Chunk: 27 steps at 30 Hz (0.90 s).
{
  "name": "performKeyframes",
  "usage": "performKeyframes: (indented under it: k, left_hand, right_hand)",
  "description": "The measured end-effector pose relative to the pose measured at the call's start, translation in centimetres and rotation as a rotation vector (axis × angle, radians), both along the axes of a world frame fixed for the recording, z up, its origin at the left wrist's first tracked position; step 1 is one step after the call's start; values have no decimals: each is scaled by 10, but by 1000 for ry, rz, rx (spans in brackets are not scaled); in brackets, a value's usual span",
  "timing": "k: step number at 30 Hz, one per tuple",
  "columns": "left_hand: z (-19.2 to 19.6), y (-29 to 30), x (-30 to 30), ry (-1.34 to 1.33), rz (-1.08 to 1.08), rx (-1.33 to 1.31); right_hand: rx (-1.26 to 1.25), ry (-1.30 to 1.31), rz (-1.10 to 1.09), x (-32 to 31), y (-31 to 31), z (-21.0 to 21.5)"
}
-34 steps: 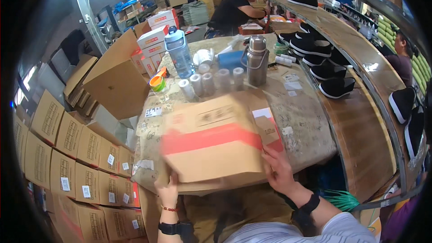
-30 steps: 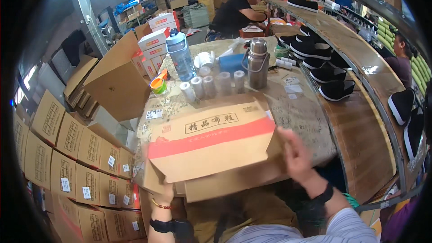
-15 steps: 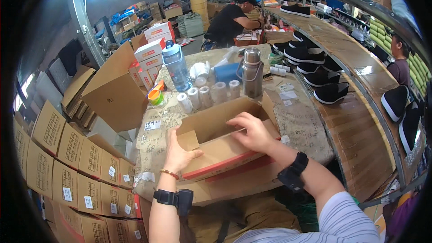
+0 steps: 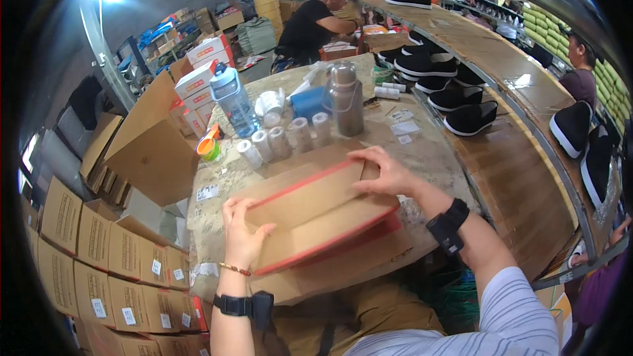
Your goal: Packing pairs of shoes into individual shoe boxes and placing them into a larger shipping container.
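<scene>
the left hand [image 4: 245,237] lies flat on the cardboard box [image 4: 316,214] at the near edge of the bench [image 4: 432,151]; the right hand [image 4: 382,170], fingers open, presses its far flap. better to press both flaps evenly, so the fold stays square.

box [image 4: 316,214]: matt brown cardboard | flask [image 4: 347,99]: brushed metal | bottle [image 4: 234,100]: clear plastic

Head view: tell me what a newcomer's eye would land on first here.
First comes the red-edged cardboard box at the centre of the patterned table, pressed flat under the left hand at its near corner and the right hand at its far edge. Just behind it stand a row of white tape rolls, a metal flask and a clear water bottle. To the right, black shoes line a curved wooden shelf.
</scene>
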<state>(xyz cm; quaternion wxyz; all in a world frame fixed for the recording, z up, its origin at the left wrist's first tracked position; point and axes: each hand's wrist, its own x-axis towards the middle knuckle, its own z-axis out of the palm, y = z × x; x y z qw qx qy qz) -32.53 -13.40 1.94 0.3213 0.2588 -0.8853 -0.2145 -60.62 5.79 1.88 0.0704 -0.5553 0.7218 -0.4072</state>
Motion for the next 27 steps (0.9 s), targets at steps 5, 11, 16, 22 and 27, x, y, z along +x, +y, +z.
performKeyframes:
  k: [5,11,16,22,27]
  left_hand:
    - [21,24,2,-189,118,-136]
    - [22,20,27,-249,29,-292]
    - [-5,62,-25,-531,78,-483]
    - [16,60,-25,-619,0,-250]
    - [16,62,-37,-651,52,-246]
  right_hand:
    - [75,197,-193,23,-2,7]
    - [-274,-534,-47,-38,22,-12]
    - [-31,269,-627,-189,42,-91]
    - [222,495,-1375,-355,113,-46]
    - [55,-169,-1125,-405,107,-77]
